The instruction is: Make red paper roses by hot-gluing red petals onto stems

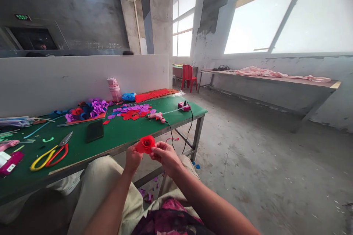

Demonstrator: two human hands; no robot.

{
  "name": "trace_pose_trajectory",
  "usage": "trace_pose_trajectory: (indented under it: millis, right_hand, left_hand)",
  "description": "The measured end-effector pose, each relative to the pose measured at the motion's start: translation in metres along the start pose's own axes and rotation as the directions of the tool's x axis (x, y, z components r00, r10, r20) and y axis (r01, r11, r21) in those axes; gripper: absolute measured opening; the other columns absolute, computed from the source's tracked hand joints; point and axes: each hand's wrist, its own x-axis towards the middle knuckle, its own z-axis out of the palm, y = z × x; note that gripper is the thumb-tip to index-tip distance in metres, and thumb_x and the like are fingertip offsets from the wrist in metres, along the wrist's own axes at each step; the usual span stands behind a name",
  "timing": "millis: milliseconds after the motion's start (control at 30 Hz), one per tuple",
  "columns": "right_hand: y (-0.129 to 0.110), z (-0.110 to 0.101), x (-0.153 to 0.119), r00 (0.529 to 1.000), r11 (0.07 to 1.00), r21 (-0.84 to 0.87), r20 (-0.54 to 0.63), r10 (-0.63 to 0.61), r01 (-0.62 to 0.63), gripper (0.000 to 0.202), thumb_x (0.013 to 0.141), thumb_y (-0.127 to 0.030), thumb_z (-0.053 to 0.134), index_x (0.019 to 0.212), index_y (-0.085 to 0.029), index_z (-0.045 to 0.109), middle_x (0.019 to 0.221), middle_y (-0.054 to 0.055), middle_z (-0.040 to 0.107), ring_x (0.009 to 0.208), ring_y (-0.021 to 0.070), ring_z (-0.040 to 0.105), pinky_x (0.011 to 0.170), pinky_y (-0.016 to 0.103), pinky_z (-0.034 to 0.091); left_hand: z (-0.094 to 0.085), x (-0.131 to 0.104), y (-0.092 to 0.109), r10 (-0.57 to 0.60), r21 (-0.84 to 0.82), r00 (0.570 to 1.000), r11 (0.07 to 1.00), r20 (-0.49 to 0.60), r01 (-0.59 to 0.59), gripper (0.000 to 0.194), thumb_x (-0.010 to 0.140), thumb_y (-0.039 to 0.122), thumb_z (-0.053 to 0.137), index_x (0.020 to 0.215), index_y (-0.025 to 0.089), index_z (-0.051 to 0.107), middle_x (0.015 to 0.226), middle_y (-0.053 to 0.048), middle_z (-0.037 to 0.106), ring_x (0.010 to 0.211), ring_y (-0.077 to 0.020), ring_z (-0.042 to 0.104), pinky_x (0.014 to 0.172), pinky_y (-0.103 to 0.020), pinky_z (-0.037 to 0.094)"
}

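Note:
A red paper rose (146,143) with a dark spiral centre is held above my lap, just off the front edge of the green table. My left hand (134,157) grips it from the left side and partly hides behind it. At its right edge my right hand (164,153) pinches a petal between thumb and fingers. Beyond the flower lies a pink glue gun (157,117) with a black cord. Loose red petals (134,114) and purple petals (138,107) are scattered on the table top behind.
Scissors with yellow and red handles (53,152) and a black phone (95,131) lie to the left on the green table (124,132). Finished purple flowers (98,108), a pink bottle (114,89) and a power strip (184,107) stand farther back. A red chair (188,76) is beyond.

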Motion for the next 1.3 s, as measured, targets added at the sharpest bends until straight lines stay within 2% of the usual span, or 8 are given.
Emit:
trace_pose_trajectory:
  millis: [333,467,567,733,833,933,1067,1300]
  right_hand:
    - [0.008,-0.005,0.002,0.999,0.999,0.009,0.012,0.031,-0.031,0.039,0.053,-0.035,0.082,0.072,-0.017,0.053,0.061,-0.001,0.065,0.055,0.0101,0.061,0.057,0.02,0.042]
    - [0.009,-0.007,0.003,0.999,0.999,0.007,0.019,0.048,-0.048,0.037,0.059,-0.042,0.077,0.072,-0.016,0.054,0.062,-0.002,0.061,0.052,0.0094,0.059,0.053,0.02,0.041]
    - [0.008,-0.009,0.002,0.999,1.0,-0.017,0.024,0.02,-0.02,0.034,0.061,-0.039,0.076,0.074,-0.016,0.057,0.063,-0.002,0.061,0.052,0.0077,0.057,0.054,0.02,0.042]
    - [0.005,-0.016,0.005,1.0,1.0,-0.029,-0.004,0.006,-0.006,0.033,0.063,-0.043,0.073,0.073,-0.015,0.059,0.068,0.001,0.063,0.056,0.009,0.057,0.054,0.02,0.042]
    - [0.001,-0.019,0.007,1.0,1.0,-0.024,-0.02,-0.02,0.019,0.033,0.065,-0.045,0.071,0.075,-0.015,0.062,0.072,0.002,0.064,0.059,0.0094,0.056,0.056,0.021,0.043]
    - [-0.001,-0.02,0.008,1.0,0.999,-0.039,-0.013,-0.017,0.017,0.033,0.065,-0.045,0.073,0.075,-0.015,0.061,0.067,0.0,0.061,0.059,0.0092,0.054,0.059,0.021,0.043]
    - [0.001,-0.021,0.007,0.998,0.994,-0.092,-0.012,-0.059,0.057,0.033,0.064,-0.043,0.076,0.071,-0.016,0.06,0.062,-0.002,0.056,0.056,0.0076,0.05,0.059,0.021,0.041]
    - [0.004,-0.023,0.006,0.994,0.983,-0.147,0.015,-0.105,0.106,0.034,0.064,-0.046,0.075,0.069,-0.016,0.06,0.064,-0.001,0.056,0.058,0.0087,0.049,0.061,0.023,0.04]
  left_hand:
    - [0.002,0.0,-0.002,0.018,-0.009,1.0,1.0,-0.006,-0.018,0.01,0.06,0.02,0.052,0.051,0.017,0.047,0.049,0.005,0.039,0.051,-0.0091,0.033,0.05,-0.022,0.028]
    - [0.002,0.0,-0.001,0.013,-0.004,1.0,1.0,-0.004,-0.013,0.011,0.059,0.019,0.053,0.05,0.018,0.046,0.049,0.005,0.037,0.05,-0.0087,0.031,0.048,-0.022,0.027]
    - [0.002,0.0,0.001,0.022,0.002,1.0,1.0,-0.013,-0.022,0.011,0.059,0.018,0.053,0.05,0.018,0.048,0.048,0.005,0.036,0.049,-0.0087,0.03,0.048,-0.022,0.026]
    - [0.001,0.0,0.005,0.05,-0.02,0.999,0.999,-0.002,-0.05,0.008,0.06,0.017,0.054,0.052,0.016,0.053,0.048,0.004,0.044,0.051,-0.0101,0.036,0.05,-0.023,0.032]
    - [0.001,-0.001,0.008,0.056,-0.031,0.997,0.998,0.043,-0.055,0.007,0.059,0.015,0.053,0.054,0.015,0.058,0.05,0.002,0.05,0.052,-0.0113,0.041,0.052,-0.024,0.036]
    - [0.002,-0.003,0.011,0.067,-0.051,0.992,0.997,0.11,-0.062,0.011,0.059,0.014,0.054,0.059,0.014,0.065,0.053,0.001,0.057,0.055,-0.0134,0.048,0.055,-0.024,0.04]
    - [0.002,-0.005,0.014,0.109,-0.102,0.971,0.991,0.211,-0.089,0.02,0.064,0.014,0.055,0.075,0.014,0.072,0.068,-0.002,0.068,0.065,-0.0166,0.058,0.064,-0.026,0.046]
    - [0.001,-0.007,0.016,0.106,-0.134,0.961,0.988,0.255,-0.074,0.022,0.07,0.017,0.059,0.087,0.014,0.074,0.079,-0.004,0.072,0.073,-0.0192,0.062,0.067,-0.027,0.048]
